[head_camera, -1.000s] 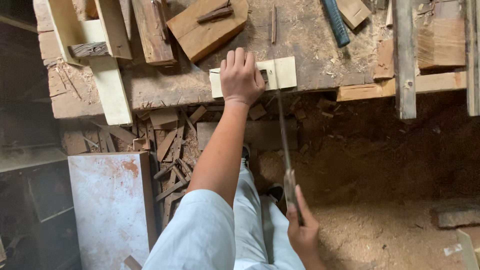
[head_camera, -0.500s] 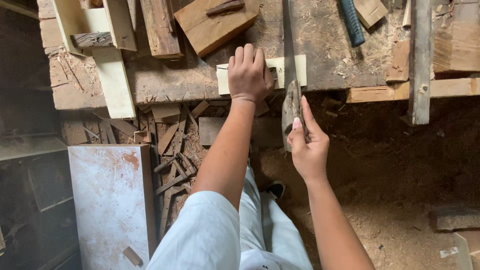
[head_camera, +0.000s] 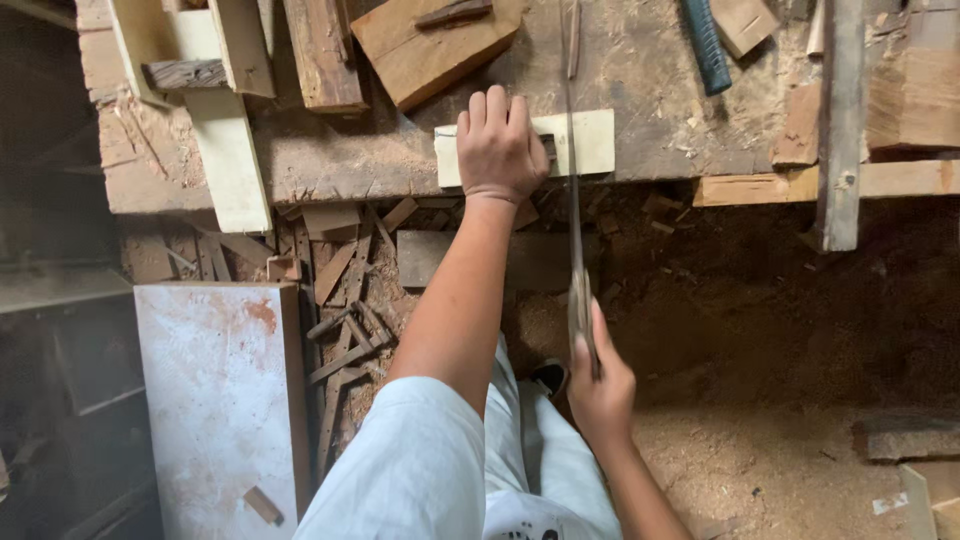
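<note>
1. The left hand (head_camera: 500, 145) lies flat, fingers spread, pressing a pale strip of wood (head_camera: 590, 142) down at the near edge of the counter (head_camera: 640, 70).
2. The right hand (head_camera: 603, 385) is clenched around the handle of a saw (head_camera: 574, 200), held low over the floor; the thin blade runs up from the handle and crosses the strip just right of the left hand.
3. The counter is old, scarred timber dusted with sawdust. On it lie a thick brown block (head_camera: 430, 50) beyond the left hand, a dark plank (head_camera: 322, 50) beside that, pale boards (head_camera: 225, 150) at the left, and a blue-handled tool (head_camera: 706, 45) to the right.
4. A grey beam (head_camera: 838, 120) stands across the counter's right end, over a light batten (head_camera: 800, 185).
5. The floor (head_camera: 780, 460) is bare earth covered in sawdust, with wood scraps (head_camera: 345, 300) heaped under the counter's edge.
6. A stained white panel (head_camera: 215, 400) lies at the lower left.
</note>
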